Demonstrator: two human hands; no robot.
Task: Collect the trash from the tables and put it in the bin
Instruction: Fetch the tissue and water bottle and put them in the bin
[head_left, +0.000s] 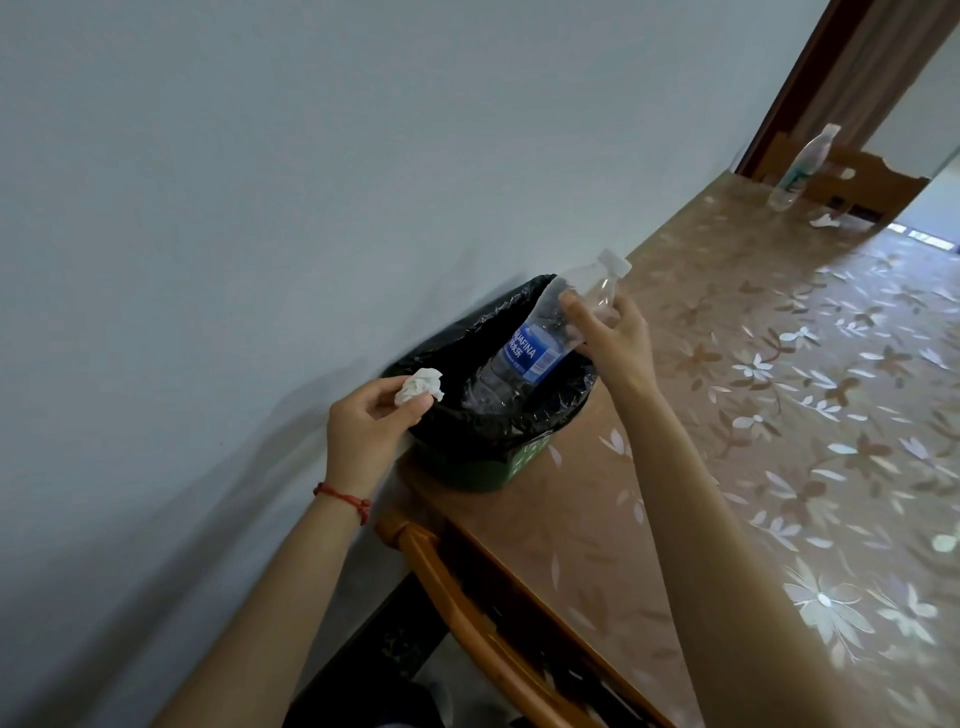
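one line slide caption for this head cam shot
Right hand lowers a plastic water bottle into the black-lined bin; left hand holds a crumpled tissue.

My right hand (613, 332) grips a clear plastic bottle (540, 343) by its neck, base down inside the black-lined bin (467, 467). At nine o'clock of the bin, my left hand (363, 431) pinches a crumpled tissue (420, 391). Toward one o'clock, another bottle (800, 166) stands on the table (727, 415).

The bin (483, 457) sits on the tabletop (727, 415) against the wall (260, 182), with your water bottle (535, 348) half inside it. A second bottle (800, 166) and crumpled paper (825, 220) lie at the tabletop's far end.
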